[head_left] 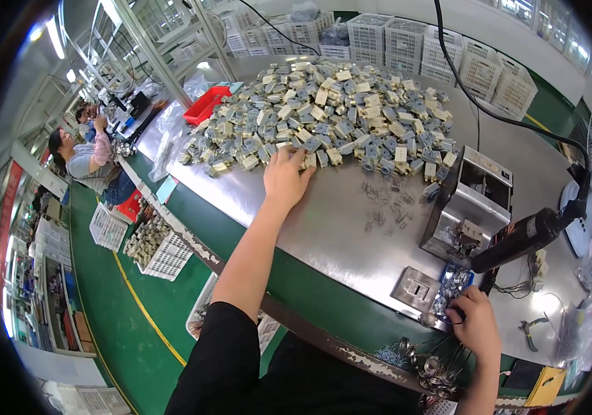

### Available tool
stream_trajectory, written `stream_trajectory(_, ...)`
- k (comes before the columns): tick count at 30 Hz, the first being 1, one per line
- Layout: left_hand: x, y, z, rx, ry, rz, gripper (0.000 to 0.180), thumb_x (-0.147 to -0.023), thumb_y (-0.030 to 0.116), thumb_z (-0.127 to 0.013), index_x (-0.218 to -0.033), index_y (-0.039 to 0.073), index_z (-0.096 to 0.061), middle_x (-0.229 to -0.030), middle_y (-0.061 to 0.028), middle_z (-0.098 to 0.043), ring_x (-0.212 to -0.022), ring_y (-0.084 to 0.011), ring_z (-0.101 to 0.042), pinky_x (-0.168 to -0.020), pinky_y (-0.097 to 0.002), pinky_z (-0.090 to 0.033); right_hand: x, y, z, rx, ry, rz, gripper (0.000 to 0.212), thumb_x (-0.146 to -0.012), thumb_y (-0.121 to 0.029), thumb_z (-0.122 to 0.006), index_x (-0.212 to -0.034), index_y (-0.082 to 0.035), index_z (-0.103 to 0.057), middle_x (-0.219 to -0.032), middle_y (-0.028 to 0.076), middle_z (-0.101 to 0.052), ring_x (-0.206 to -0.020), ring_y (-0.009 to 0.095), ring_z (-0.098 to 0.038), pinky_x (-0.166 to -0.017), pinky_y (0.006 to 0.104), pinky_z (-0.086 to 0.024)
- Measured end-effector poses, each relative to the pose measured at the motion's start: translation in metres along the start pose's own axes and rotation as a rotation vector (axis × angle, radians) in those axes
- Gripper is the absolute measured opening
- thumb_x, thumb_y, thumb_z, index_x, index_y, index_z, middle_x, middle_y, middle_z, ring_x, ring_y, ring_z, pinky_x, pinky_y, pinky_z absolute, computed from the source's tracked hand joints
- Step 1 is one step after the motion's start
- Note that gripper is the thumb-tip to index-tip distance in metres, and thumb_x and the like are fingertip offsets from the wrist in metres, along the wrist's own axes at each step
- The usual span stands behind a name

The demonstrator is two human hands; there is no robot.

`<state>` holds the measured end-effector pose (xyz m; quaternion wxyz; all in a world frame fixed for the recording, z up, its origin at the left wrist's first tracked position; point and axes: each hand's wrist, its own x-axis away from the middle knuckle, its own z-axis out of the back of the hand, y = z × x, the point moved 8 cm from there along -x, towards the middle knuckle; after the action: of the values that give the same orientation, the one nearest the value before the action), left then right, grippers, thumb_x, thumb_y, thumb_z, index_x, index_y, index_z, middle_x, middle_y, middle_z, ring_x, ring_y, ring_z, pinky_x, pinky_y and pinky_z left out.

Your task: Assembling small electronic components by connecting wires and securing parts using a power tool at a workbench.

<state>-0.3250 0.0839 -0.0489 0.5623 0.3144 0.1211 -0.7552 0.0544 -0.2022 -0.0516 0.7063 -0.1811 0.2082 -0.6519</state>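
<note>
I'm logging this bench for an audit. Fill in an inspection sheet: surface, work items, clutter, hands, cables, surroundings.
Surface: shiny metal bench, glare at right.
Work items: large pile of grey-and-cream blocks; blue tray of small metal parts.
Clutter: loose metal bits before the pile; pliers at right.
Hands: left hand at the pile's near edge; right hand at the tray; whether either grips anything is unclear.
Cables: black cable arching over the bench's right side.
Surroundings: white crates behind; another person at left; green floor.
</note>
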Motion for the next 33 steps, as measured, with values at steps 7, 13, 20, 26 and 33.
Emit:
stream_trajectory(7,0.009,-0.038,-0.017,0.376,-0.039,0.095,0.041,-0.084,0.014,-0.082,-0.123,0.007,-0.072,-0.124,-0.0114,-0.065,-0.085,-0.0263,-0.067,-0.079,-0.0349,-0.056,-0.001,-0.001,-0.001,-0.010,0.030,0.066,0.009,-0.077,-0.004,-0.078,-0.083,-0.003,-0.072,-0.086,0.012,-0.061,-0.081,0.036,-0.058,-0.073,0.0451,-0.049)
stream_trajectory(13,0.009,-0.046,-0.018,0.477,-0.148,0.196,0.046,-0.077,0.015,-0.086,-0.118,0.002,-0.071,-0.116,-0.0119,-0.070,-0.084,-0.0230,-0.067,-0.077,-0.0348,-0.055,0.004,0.006,-0.001,-0.066,0.165,0.139,0.013,-0.074,0.004,-0.078,-0.084,-0.001,-0.072,-0.088,0.012,-0.066,-0.078,0.032,-0.064,-0.068,0.0403,-0.051)
stream_trajectory(20,0.034,-0.014,0.000,0.222,-0.090,0.088,0.071,-0.070,0.025,-0.091,-0.131,0.005,-0.060,-0.114,-0.0097,-0.073,-0.096,-0.0229,-0.073,-0.082,-0.0345,-0.057,0.006,0.001,0.007,-0.127,0.226,0.182,0.016,-0.077,0.004,-0.077,-0.091,-0.001,-0.070,-0.085,0.013,-0.069,-0.077,0.032,-0.068,-0.067,0.0399,-0.053)
stream_trajectory(26,0.048,0.083,0.043,0.638,-0.126,-0.219,0.072,-0.068,0.016,-0.089,-0.132,0.004,-0.058,-0.119,-0.0118,-0.073,-0.102,-0.0245,-0.074,-0.080,-0.0333,-0.058,0.008,0.004,0.005,-0.094,0.212,0.178,0.016,-0.079,0.005,-0.075,-0.092,0.000,-0.069,-0.092,0.014,-0.070,-0.080,0.033,-0.069,-0.070,0.0389,-0.055)
stream_trajectory(33,0.066,0.182,0.092,0.816,-0.142,-0.542,0.066,-0.063,0.014,-0.090,-0.122,0.004,-0.063,-0.115,-0.0128,-0.074,-0.087,-0.0212,-0.072,-0.069,-0.0325,-0.058,0.004,0.003,0.008,-0.080,0.244,0.170,0.013,-0.081,-0.001,-0.076,-0.093,-0.002,-0.071,-0.091,0.013,-0.071,-0.080,0.034,-0.070,-0.070,0.0417,-0.056)
